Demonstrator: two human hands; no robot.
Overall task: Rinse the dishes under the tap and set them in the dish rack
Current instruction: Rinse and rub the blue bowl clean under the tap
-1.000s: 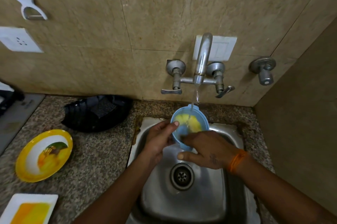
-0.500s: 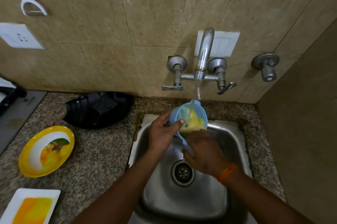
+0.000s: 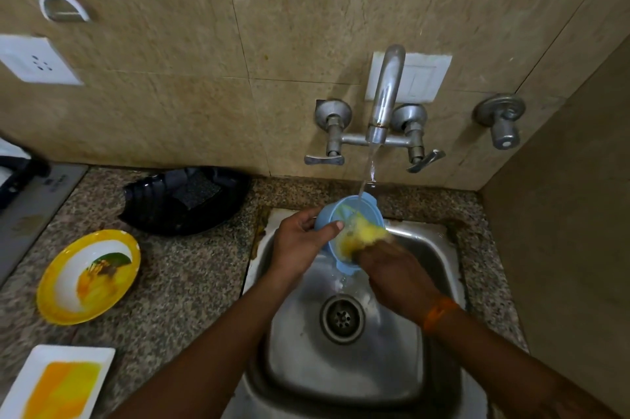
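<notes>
— Two hands work over the stainless steel sink (image 3: 439, 248), and the small light-blue plastic bowl (image 3: 332, 214) is between them, tilted, above the basin and just below the chrome wall tap (image 3: 383, 101).

— How is the bowl held?

— The left hand (image 3: 300, 241) grips it, thumb curled over the near rim and fingers behind the outer wall. The right hand (image 3: 392, 265) reaches into the bowl's mouth; its fingertips are blurred and hidden in yellow residue, so whether they curl or lie flat cannot be told.

— And the water?

— A thin stream (image 3: 370, 169) falls from the tap into the bowl and spills off its lower edge toward the round metal drain (image 3: 342, 318).

— What lies beside the sink?

— To the left of the sink, on the speckled granite counter (image 3: 191, 282), a round yellow-rimmed white plate (image 3: 88, 277) smeared with yellow. Further left and nearer the person, a white rectangular dish (image 3: 58, 384) with an orange-yellow smear. Behind the plate, against the wall, a black ribbed tray (image 3: 160, 214) holding a dark scrub pad (image 3: 199, 192).

— Anything on the wrist?

— An orange thread band (image 3: 439, 311) on the right one.
</notes>
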